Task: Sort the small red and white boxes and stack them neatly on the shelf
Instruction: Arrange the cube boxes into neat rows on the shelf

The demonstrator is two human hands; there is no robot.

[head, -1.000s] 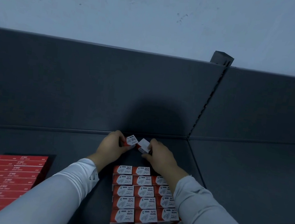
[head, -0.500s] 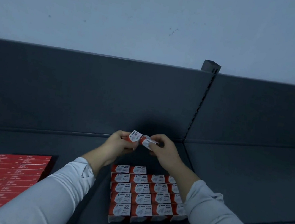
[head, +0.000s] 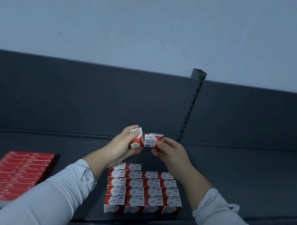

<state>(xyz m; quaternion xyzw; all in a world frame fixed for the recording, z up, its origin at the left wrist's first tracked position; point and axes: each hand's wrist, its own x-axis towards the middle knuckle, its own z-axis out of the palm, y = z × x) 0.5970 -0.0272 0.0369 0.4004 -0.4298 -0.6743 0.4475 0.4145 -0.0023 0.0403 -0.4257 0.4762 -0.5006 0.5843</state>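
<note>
Far left on the matte dark shelf (head: 247, 180): flat glossy red packs (head: 13, 174) laid edge to edge. Grips one small box (head: 137, 138), tilted, in the curled left hand (head: 123, 146); pinches a second box (head: 153, 141) just beside it in the right hand (head: 171, 153), label forward, likely to match facings. Below: square-edged cardboard stack (head: 144, 188) in tidy rows.

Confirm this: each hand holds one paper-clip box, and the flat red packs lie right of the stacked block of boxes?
No: the head view shows the flat red packs left of the stacked block of boxes, not right. The left hand does hold one paper-clip box and the right hand a second paper-clip box.
</note>
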